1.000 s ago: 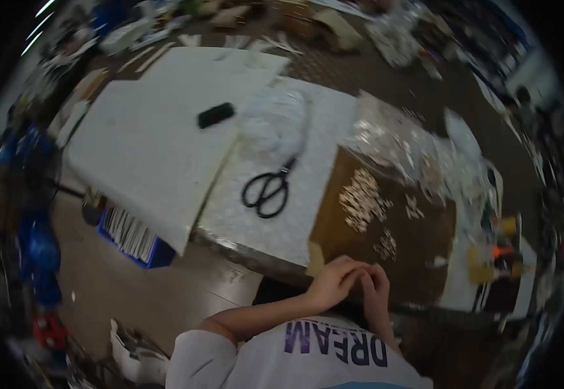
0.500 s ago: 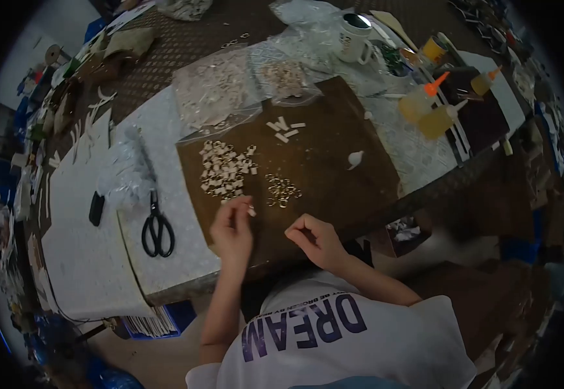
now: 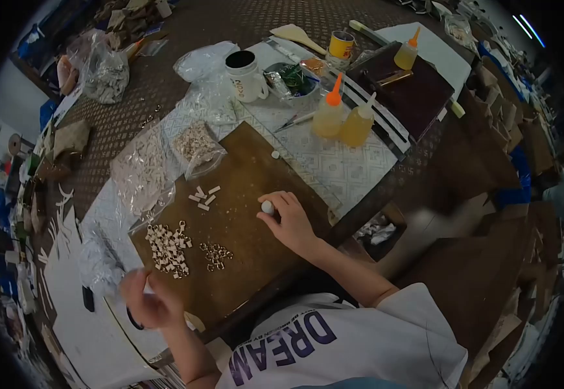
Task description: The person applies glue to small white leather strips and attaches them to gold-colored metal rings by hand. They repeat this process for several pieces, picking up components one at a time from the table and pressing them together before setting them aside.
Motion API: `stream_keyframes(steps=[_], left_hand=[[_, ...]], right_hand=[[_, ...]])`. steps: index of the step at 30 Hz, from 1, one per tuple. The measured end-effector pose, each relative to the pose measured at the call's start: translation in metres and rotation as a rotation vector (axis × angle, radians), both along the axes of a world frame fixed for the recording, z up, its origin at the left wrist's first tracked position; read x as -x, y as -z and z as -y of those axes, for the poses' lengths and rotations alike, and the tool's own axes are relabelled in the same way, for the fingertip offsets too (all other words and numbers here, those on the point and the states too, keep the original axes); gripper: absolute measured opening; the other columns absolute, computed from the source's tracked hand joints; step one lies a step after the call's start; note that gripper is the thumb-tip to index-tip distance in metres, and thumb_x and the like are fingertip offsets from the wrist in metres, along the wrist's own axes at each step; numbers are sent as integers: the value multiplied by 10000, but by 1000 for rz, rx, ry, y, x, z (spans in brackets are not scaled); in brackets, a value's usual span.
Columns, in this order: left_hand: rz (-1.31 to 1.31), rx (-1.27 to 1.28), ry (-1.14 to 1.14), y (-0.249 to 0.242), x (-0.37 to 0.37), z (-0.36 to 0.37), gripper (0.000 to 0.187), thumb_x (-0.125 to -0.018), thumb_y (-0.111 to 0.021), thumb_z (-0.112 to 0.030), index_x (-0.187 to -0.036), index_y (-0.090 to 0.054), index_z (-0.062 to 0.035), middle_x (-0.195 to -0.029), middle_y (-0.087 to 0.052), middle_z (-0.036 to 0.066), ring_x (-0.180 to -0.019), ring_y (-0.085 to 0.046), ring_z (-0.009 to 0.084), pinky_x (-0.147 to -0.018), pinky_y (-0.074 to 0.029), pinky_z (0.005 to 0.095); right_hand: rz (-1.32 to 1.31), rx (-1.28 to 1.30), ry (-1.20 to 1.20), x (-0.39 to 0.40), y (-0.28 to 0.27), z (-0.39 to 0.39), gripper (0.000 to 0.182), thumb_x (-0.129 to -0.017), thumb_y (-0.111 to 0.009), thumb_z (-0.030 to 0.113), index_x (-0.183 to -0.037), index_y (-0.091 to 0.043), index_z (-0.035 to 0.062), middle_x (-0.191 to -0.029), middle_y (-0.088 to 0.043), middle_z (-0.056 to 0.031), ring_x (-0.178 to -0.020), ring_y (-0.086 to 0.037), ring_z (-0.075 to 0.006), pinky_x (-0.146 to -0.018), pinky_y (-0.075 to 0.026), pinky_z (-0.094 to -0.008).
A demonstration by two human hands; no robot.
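Observation:
My right hand [image 3: 292, 223] is closed around a small white rounded piece [image 3: 267, 207] above the brown board [image 3: 249, 172]. My left hand [image 3: 153, 301], smeared by motion, is off the board's left edge. Beneath it a black scissors handle [image 3: 133, 318] shows in part; the rest is hidden. On the board lie a pile of small metal rings with pale tabs [image 3: 167, 249], a smaller heap of bare metal rings [image 3: 216, 255] and several short white strips [image 3: 203, 197].
Plastic bags of pale pieces [image 3: 142, 172] lie behind the board. A white mug [image 3: 246, 81], a yellow can [image 3: 341, 47] and squeeze bottles of yellow liquid [image 3: 327, 117] stand farther back. A black block [image 3: 88, 299] is at left.
My right hand has moved forward and closed on the white piece that lay on the board. My left hand has left the ring pile and moved left over the scissors. The view has turned.

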State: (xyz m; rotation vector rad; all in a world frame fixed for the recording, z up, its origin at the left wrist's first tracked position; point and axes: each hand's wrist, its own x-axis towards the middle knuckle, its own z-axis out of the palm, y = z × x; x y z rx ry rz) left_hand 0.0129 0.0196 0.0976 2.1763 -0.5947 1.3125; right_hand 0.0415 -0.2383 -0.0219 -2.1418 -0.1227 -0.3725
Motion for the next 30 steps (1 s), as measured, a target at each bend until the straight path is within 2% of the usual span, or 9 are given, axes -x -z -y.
stream_keyframes(steps=[5, 8, 12, 15, 20, 21, 24, 26, 30], left_hand=[[-405, -111, -161, 70, 6, -18, 215, -831, -591, -82, -1042, -623, -53, -1135, -535, 157, -1109, -469, 344, -929, -377, 429], [-625, -230, -243, 92, 17, -39, 516, -793, -682, -262, -1263, -513, -137, -1388, -332, 205, -1286, -248, 459, -1025, -243, 541], [-829, -159, -333, 112, 18, -57, 849, -705, -737, -459, -1404, -346, -177, -1472, -135, 251, -1308, -143, 523, -1048, -190, 581], [-792, -99, -361, 122, -1, -63, 919, -679, -722, -540, -1419, -311, -181, -1464, -121, 276, -1291, -144, 557, -1040, -200, 594], [-758, -148, -268, 124, -42, -65, 884, -659, -726, -558, -1388, -359, -218, -1438, -212, 244, -1293, -177, 536, -1051, -206, 584], [-751, -107, -243, 116, -46, -61, 807, -654, -736, -535, -1315, -457, -167, -1393, -301, 220, -1278, -248, 489, -1042, -255, 550], [-686, -75, -142, 123, -58, -67, 686, -669, -744, -478, -1213, -546, -109, -1345, -388, 179, -1242, -339, 413, -1022, -311, 489], [-697, -19, -88, 127, -56, -69, 618, -683, -745, -437, -1162, -576, -85, -1295, -439, 154, -1219, -376, 374, -1011, -329, 462], [-624, 46, -77, 128, -51, -72, 565, -701, -758, -353, -1172, -570, -102, -1223, -485, 141, -1203, -411, 343, -1015, -335, 440]], right_hand=[[-96, -220, 312, -13, -22, 52, 232, -783, -698, 109, -970, -585, 32, -890, -559, -113, -826, -549, -256, -705, -453, -373], [-30, -41, 439, -30, -8, 102, 191, -811, -665, 116, -968, -584, 43, -825, -546, -83, -717, -513, -216, -638, -422, -330], [-101, -16, 384, -40, 20, 129, 244, -863, -640, 179, -1036, -569, 22, -877, -556, -60, -732, -493, -162, -680, -426, -300], [-168, -36, 356, -34, 17, 124, 352, -880, -630, 206, -1161, -530, 20, -978, -552, -54, -819, -500, -149, -731, -427, -296], [156, -147, 527, 4, 28, 113, 338, -913, -575, 168, -1203, -497, 13, -1073, -516, -77, -897, -500, -152, -779, -426, -287], [180, -200, 568, 12, 24, 105, 314, -922, -558, 151, -1196, -497, 9, -1087, -511, -83, -910, -500, -154, -787, -428, -286], [317, -90, 443, 30, 21, 80, 189, -928, -504, 57, -1103, -539, -4, -1048, -537, -86, -904, -513, -153, -807, -433, -290], [290, -109, 144, 21, 5, 35, 137, -907, -471, -23, -996, -574, -10, -971, -561, -83, -866, -541, -153, -790, -447, -283], [78, -60, -250, -7, -40, -86, 212, -854, -467, -70, -1015, -589, -7, -963, -584, -123, -821, -603, -208, -726, -475, -282]])
